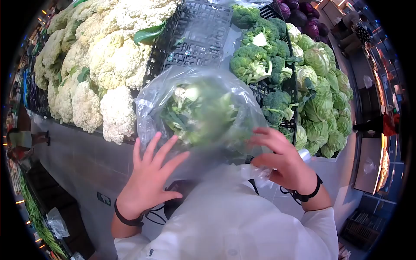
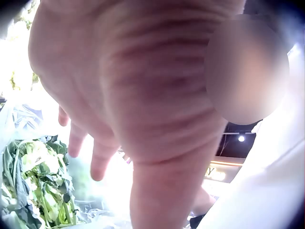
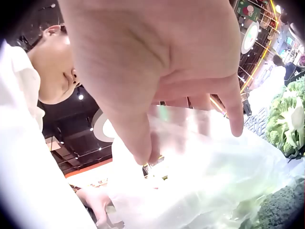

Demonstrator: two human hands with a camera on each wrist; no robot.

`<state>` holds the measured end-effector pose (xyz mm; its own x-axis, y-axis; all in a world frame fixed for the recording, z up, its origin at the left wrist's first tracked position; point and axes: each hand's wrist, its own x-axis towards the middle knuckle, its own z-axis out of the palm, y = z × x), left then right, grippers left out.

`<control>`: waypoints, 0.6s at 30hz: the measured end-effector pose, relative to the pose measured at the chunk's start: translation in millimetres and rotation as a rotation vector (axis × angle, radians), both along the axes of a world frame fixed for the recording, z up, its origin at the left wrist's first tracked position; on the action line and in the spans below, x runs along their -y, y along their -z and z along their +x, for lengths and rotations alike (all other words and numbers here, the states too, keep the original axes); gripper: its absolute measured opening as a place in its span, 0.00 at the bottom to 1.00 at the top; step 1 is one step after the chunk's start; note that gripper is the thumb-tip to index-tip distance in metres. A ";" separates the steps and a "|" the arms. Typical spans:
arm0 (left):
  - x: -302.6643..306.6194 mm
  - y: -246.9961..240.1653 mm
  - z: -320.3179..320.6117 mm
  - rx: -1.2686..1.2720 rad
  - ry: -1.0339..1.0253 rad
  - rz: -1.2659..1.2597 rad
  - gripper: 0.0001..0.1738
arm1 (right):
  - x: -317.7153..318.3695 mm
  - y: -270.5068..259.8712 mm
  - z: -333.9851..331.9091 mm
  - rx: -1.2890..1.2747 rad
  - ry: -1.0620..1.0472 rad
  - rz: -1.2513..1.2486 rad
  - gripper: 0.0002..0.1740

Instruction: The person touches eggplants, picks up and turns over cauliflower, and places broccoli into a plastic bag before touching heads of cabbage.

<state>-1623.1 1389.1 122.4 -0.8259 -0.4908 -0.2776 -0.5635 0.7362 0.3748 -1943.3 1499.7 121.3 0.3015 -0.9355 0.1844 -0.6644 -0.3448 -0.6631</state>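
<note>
In the head view, a clear plastic bag [image 1: 151, 108] with leafy green and pale vegetables [image 1: 186, 108] inside lies at the near end of a black crate. My left hand [image 1: 149, 182], palm down with fingers spread, is at the bag's near left edge; it grips nothing. My right hand [image 1: 286, 162] is at the near right side, fingers bent, with thumb and forefinger pinching the bag's loose plastic. The right wrist view shows that thumb and a fingertip close together against the bag [image 3: 200, 176]. Green leaves [image 2: 43, 176] appear below my left hand [image 2: 138, 86] in the left wrist view.
Cauliflowers [image 1: 108, 60] are heaped on the left. The black crate [image 1: 195, 34] extends behind the bag, with broccoli [image 1: 251, 63] beside it. Cabbages [image 1: 318, 99] lie farther right and purple cabbages [image 1: 299, 17] at the back. People stand in the far aisles.
</note>
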 end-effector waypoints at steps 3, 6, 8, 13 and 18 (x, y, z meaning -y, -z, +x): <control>-6.5 34.0 -11.6 -0.056 -0.050 -0.201 0.58 | 31.6 13.9 33.8 0.176 0.336 -0.079 0.31; 7.5 79.6 -43.6 -0.118 -0.349 -0.537 0.55 | 108.2 41.5 85.0 -0.138 0.549 -0.291 0.42; 35.7 125.6 -65.0 -0.286 -0.519 -0.660 0.52 | 153.5 107.1 110.6 -0.354 0.587 -0.253 0.43; 67.2 189.5 -81.6 -0.439 -0.532 -0.620 0.44 | 156.3 131.9 121.9 -0.548 0.457 -0.070 0.43; 69.4 184.5 -71.8 -0.444 -0.573 -0.447 0.41 | 155.0 145.9 131.5 -0.480 0.513 -0.161 0.41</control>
